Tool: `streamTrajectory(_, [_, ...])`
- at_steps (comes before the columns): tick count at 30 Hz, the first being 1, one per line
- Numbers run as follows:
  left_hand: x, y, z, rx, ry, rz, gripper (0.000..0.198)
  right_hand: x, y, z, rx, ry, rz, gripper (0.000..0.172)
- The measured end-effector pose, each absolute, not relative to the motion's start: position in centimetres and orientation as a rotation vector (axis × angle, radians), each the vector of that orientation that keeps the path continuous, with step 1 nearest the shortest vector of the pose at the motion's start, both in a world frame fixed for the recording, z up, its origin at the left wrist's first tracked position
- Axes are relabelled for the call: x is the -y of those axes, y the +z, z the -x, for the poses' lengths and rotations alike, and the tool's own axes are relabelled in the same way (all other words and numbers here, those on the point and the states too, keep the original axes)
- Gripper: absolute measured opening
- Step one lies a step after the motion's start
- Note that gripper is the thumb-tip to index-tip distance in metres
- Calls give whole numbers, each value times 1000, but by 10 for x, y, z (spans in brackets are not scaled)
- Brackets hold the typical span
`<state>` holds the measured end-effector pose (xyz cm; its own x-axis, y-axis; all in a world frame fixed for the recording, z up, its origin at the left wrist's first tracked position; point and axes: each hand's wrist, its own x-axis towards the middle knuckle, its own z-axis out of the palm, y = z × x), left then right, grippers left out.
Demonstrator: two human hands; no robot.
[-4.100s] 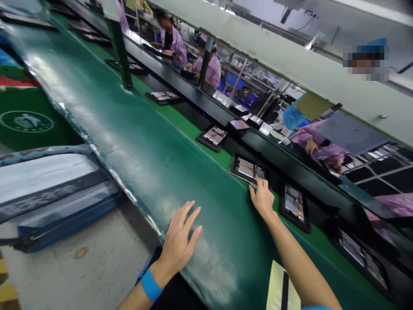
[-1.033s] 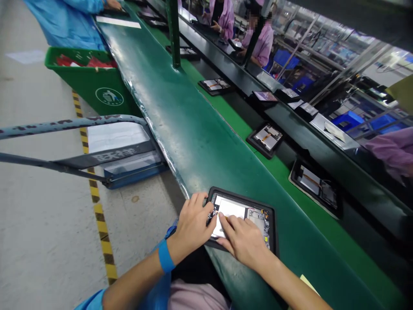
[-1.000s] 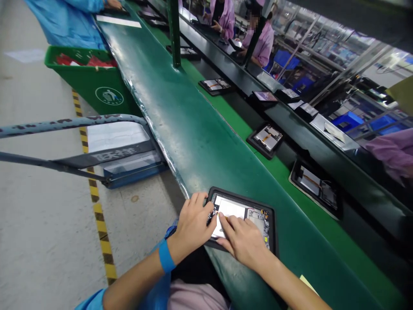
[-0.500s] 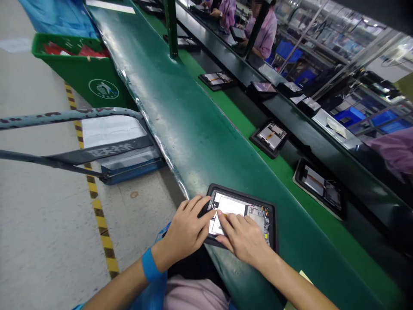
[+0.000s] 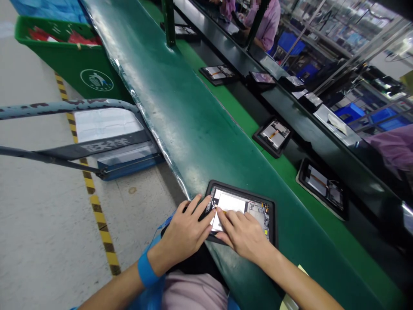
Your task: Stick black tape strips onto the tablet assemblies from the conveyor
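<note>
An opened tablet (image 5: 230,201) lies in a black tray (image 5: 275,219) at the bench's front edge, its white battery area and circuit board showing. My left hand (image 5: 189,228), with a blue band on the wrist, rests at the tablet's left end. Its fingers are spread and the index fingertip touches near a small connector. Against that fingertip, my right hand (image 5: 243,232) presses its stretched index finger on an orange ribbon cable, which is mostly covered. The other right fingers are loosely bent over the tablet. Neither hand grasps anything.
Several opened tablets, such as one nearby (image 5: 275,135) and another (image 5: 322,185), lie in trays along the line to the right. A green bin (image 5: 71,64) and a cart handle (image 5: 106,103) stand left of the bench (image 5: 180,107). Co-workers in pink sit across.
The view has shifted slightly, with the bin further left. My hands keep nearly the same place on the tablet. Across the line, a co-worker's held tablet has tilted.
</note>
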<state>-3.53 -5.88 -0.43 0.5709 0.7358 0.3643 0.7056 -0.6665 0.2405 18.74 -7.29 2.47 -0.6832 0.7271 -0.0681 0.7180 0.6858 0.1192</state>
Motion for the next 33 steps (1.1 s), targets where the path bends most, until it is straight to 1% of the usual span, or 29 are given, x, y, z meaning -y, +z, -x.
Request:
streamTrajectory(7, [60,-2,33,-1288,619,-2769,35,74,25,-189,-2762,189,-1202,61])
streamTrajectory(14, [64,-1,31,-1363,618,-2754,34,71,30,-188,-2799,230,-1169,59])
streamTrajectory(18, [65,-2,31,-1358,629,-2745,32,64,35,-190,-2818,164,-1056,54])
streamTrajectory(23, [65,-5,32,-1336,640,-2748,33,57,38,-194,-2804,131,-1062,51])
streamTrajectory(29, [64,-6,33,-1313,677,-2708,33,48,40,-200,-2829,59,-997,42])
streamTrajectory(33, [65,-8,35,-1309,686,-2679,34,41,39,-207,-2848,24,-944,40])
